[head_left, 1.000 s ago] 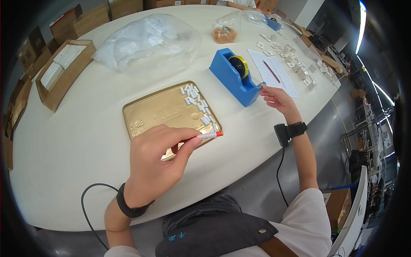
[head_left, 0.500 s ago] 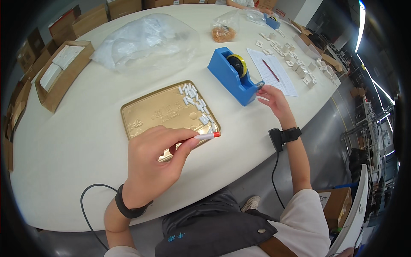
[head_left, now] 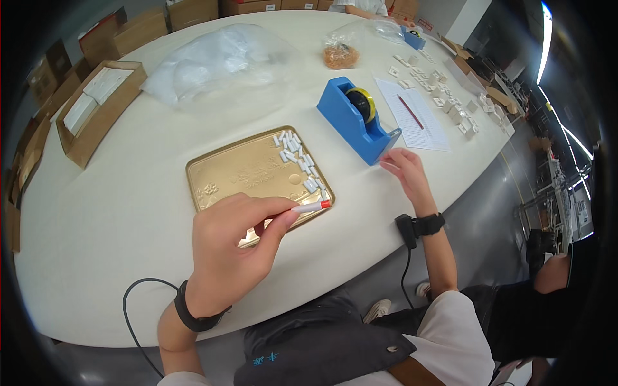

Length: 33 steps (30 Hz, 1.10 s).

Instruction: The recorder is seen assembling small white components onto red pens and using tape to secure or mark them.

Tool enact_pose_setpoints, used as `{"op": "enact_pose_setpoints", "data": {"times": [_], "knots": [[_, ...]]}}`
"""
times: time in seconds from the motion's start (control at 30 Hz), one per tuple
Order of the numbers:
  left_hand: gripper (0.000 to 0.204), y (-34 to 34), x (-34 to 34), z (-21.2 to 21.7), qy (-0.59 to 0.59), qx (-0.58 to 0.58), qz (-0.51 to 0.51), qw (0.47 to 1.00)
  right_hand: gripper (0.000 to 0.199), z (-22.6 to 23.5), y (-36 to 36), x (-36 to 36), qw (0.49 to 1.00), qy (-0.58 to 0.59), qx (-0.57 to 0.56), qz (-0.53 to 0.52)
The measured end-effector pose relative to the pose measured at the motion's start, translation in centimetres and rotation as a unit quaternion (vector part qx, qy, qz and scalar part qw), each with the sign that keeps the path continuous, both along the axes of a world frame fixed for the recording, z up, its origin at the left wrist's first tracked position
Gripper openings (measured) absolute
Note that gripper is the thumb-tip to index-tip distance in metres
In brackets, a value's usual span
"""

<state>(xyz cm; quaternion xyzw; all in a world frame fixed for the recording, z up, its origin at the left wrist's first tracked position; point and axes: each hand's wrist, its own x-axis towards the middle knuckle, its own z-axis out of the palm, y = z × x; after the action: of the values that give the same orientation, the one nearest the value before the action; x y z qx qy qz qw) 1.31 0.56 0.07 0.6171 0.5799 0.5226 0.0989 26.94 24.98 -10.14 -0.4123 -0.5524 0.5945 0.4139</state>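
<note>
Between the thumb and index finger of my left hand (head_left: pixel 235 248) is a thin white tube (head_left: pixel 309 208) with a red end. I hold it level over the near right edge of a gold metal tray (head_left: pixel 241 170). Several short white cylinders (head_left: pixel 301 159) lie along the tray's right side. A blue tape dispenser (head_left: pixel 351 122) carrying a yellow-rimmed roll (head_left: pixel 362 103) stands right of the tray. My right hand (head_left: pixel 409 174) is just below its cutting end, with thumb and index finger pinched together. What sits between those fingertips, if anything, is too small to make out.
Behind the dispenser lies a printed sheet (head_left: pixel 415 122) with a dark red pen (head_left: pixel 411 112). Several small white blocks (head_left: pixel 450 103) spread beyond it. Far left are a clear plastic bag (head_left: pixel 219 64) and an open carton (head_left: pixel 96 112). A person in dark clothes (head_left: pixel 521 309) is at the right.
My right hand has come away from the dispenser's cutting end, toward me and slightly left. The left hand keeps the tube almost in place. A person has appeared at the right edge.
</note>
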Motion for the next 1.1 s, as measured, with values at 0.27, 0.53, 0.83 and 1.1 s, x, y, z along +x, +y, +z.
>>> {"op": "enact_pose_setpoints", "data": {"times": [0.27,0.53,0.83,1.1], "knots": [[0.005,-0.9,0.3,-0.5,-0.011,-0.010,0.029,0.999,0.004,11.1,-12.4,-6.3,0.902,-0.092,0.349,0.237],[0.004,-1.2,0.7,-0.5,0.107,-0.014,0.048,0.993,0.009,11.3,-15.4,-9.2,0.833,-0.161,0.469,0.245],[0.002,-1.6,0.7,-0.6,0.164,-0.010,0.077,0.983,0.010,11.1,-16.3,-10.1,0.859,-0.157,0.434,0.222],[0.002,-1.7,0.7,-0.6,0.181,-0.019,0.075,0.980,0.011,10.8,-15.8,-10.2,0.839,-0.164,0.459,0.240]]}}
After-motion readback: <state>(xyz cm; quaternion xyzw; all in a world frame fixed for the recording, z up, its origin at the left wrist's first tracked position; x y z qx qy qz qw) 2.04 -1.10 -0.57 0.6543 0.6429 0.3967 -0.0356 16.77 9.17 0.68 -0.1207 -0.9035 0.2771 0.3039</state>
